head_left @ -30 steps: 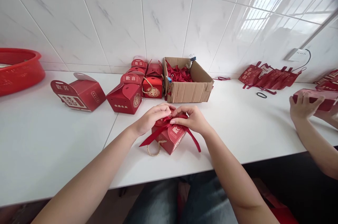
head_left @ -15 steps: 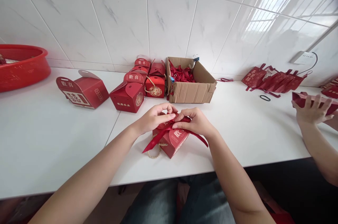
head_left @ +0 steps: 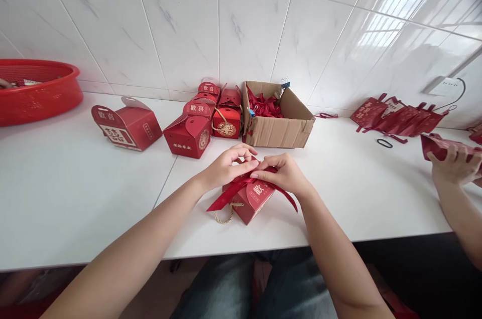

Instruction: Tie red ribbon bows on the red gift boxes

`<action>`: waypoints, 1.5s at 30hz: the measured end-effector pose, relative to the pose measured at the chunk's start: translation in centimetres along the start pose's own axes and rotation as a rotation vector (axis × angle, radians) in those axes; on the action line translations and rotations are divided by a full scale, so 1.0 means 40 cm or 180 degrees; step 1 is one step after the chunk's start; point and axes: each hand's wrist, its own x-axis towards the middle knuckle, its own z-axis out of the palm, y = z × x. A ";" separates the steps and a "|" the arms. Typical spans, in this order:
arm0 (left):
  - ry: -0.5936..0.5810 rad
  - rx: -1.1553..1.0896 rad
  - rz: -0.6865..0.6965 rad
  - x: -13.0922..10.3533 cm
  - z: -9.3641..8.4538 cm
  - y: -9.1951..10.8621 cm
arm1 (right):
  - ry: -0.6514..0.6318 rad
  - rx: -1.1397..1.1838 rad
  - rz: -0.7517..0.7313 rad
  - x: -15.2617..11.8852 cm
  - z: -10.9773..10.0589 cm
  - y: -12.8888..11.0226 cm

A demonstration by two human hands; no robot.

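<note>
A red gift box (head_left: pixel 253 204) with gold lettering stands near the table's front edge, a twisted gold cord handle (head_left: pixel 224 219) hanging at its left side. Over its top runs a red ribbon (head_left: pixel 228 195), one tail trailing left and the other right. My left hand (head_left: pixel 230 164) pinches the ribbon at the middle of the box top, thumb and fingers closed. From the other side my right hand (head_left: pixel 281 173) pinches the ribbon too, its fingertips meeting those of the left. The part of the ribbon between the fingertips is mostly hidden.
Several red boxes (head_left: pixel 188 136) stand at the back beside a cardboard box (head_left: pixel 282 132) of red ribbons. One more box (head_left: pixel 140 124) is on the left, near a red basket (head_left: pixel 41 101). At right are red bags (head_left: pixel 399 116), a black ring (head_left: pixel 384 143) and another person's hand (head_left: pixel 454 164).
The view has shifted slightly left, so everything appears a little further right. Both my hands keep hold of the ribbon with barely any movement. The other person's hand has turned on a red item.
</note>
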 end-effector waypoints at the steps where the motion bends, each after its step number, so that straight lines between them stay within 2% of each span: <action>1: 0.0069 0.0040 0.0024 0.000 0.002 -0.001 | -0.0014 -0.0024 0.0023 -0.001 -0.001 -0.002; 10: 0.0477 -0.0157 -0.0232 0.007 0.006 -0.001 | -0.0231 -0.0213 0.0024 0.001 -0.011 -0.004; 16: 0.0088 -0.0475 -0.0386 0.008 0.001 -0.008 | -0.0113 0.0128 0.0152 0.003 -0.012 0.006; 21: 0.0065 -0.0636 -0.0354 0.006 -0.004 -0.013 | -0.0028 0.0249 0.0104 0.001 -0.020 0.002; 24: 0.0034 -0.0674 -0.0355 0.006 -0.005 -0.013 | -0.0248 0.0291 0.0035 -0.002 -0.041 -0.006; 29: 0.0003 -0.0884 -0.0456 0.007 -0.004 -0.015 | -0.0843 0.0147 -0.0147 -0.011 -0.087 -0.004; 36: -0.0011 -0.0992 -0.0530 0.008 -0.005 -0.026 | -0.0964 0.0167 -0.0176 -0.017 -0.108 0.012; 45: -0.0049 -0.1114 -0.0613 0.009 -0.006 -0.021 | -0.0628 0.0352 0.0009 -0.013 -0.092 0.003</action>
